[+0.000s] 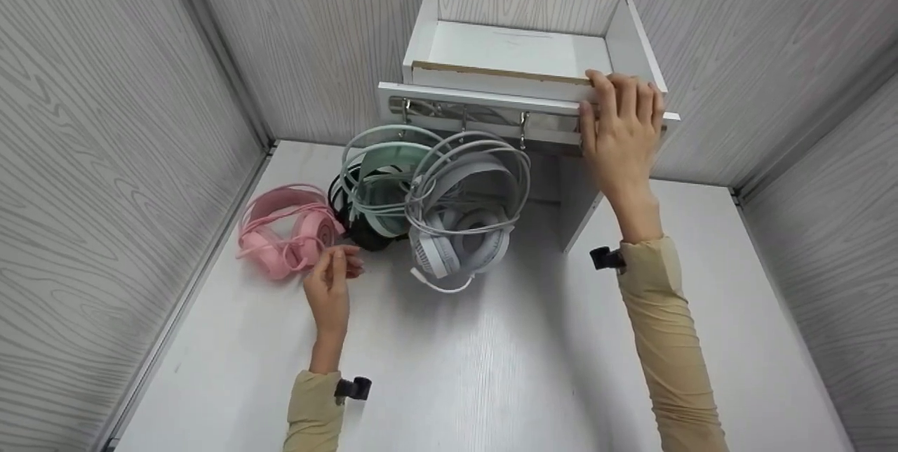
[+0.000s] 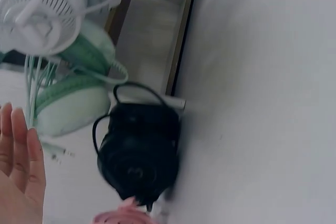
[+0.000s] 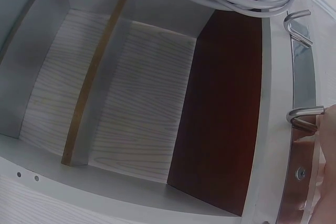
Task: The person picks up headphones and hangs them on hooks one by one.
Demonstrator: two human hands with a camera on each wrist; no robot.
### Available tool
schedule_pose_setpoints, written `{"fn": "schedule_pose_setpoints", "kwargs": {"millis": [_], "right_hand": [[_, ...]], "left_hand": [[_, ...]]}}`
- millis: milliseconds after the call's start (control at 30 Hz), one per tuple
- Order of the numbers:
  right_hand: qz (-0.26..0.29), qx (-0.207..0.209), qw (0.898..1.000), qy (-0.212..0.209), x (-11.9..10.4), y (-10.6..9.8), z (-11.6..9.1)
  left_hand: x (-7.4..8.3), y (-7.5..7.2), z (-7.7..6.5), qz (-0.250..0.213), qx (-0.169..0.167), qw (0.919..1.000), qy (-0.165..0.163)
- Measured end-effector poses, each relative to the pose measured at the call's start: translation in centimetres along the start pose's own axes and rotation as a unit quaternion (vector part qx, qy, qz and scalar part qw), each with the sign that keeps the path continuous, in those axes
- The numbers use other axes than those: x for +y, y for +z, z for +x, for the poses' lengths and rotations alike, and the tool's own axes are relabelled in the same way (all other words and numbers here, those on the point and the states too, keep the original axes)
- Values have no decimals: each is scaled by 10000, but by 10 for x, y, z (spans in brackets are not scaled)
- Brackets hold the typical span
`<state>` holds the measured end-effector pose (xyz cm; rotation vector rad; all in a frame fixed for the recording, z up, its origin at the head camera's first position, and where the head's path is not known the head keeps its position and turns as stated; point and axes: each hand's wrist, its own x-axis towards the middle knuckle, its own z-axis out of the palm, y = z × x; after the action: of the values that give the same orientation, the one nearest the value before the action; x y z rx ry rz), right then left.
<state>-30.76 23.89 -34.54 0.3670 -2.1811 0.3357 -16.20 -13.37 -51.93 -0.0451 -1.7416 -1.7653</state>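
Observation:
My left hand (image 1: 333, 287) hovers beside a pink headset (image 1: 263, 255) at the left, its fingers loose and holding nothing. In the left wrist view, straight fingers (image 2: 21, 150) show at the edge. My right hand (image 1: 623, 133) grips the right end of a white shelf's hook rail (image 1: 484, 97), fingers over the top and thumb in front. Below the rail's hooks hang a light grey headset (image 1: 435, 253), with coiled cable and mic boom, and a mint green headset (image 1: 400, 156). Partly hidden behind them is a black headset (image 1: 370, 236), seen better in the left wrist view.
Metal hooks (image 3: 304, 114) line the rail, one near my right hand. The shelf unit has an upper tray (image 1: 519, 48) and an upright side panel (image 1: 581, 210). It stands on a white table (image 1: 484, 368), with wood-grain panels (image 1: 91, 157) around.

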Motion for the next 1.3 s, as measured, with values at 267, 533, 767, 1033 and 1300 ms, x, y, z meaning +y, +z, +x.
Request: {"fn": "schedule_pose_setpoints", "kwargs": {"millis": [267, 533, 767, 1033, 1300], "right_hand": [[1, 59, 10000, -50, 0, 1, 0], [-1, 54, 10000, -31, 1, 0, 0], [-12, 91, 10000, -28, 1, 1, 0], [-13, 98, 9999, -15, 2, 0, 1], [-2, 110, 9999, -37, 2, 1, 0]], "left_hand": [[8, -46, 20, 699, 1110, 9913, -75], [-5, -86, 55, 1311, 1834, 9742, -75], [-44, -112, 75, 1763, 1598, 9637, -1211], [-60, -111, 75, 907, 994, 9488, -2859], [-64, -117, 79, 720, 898, 9241, -3643]]}}
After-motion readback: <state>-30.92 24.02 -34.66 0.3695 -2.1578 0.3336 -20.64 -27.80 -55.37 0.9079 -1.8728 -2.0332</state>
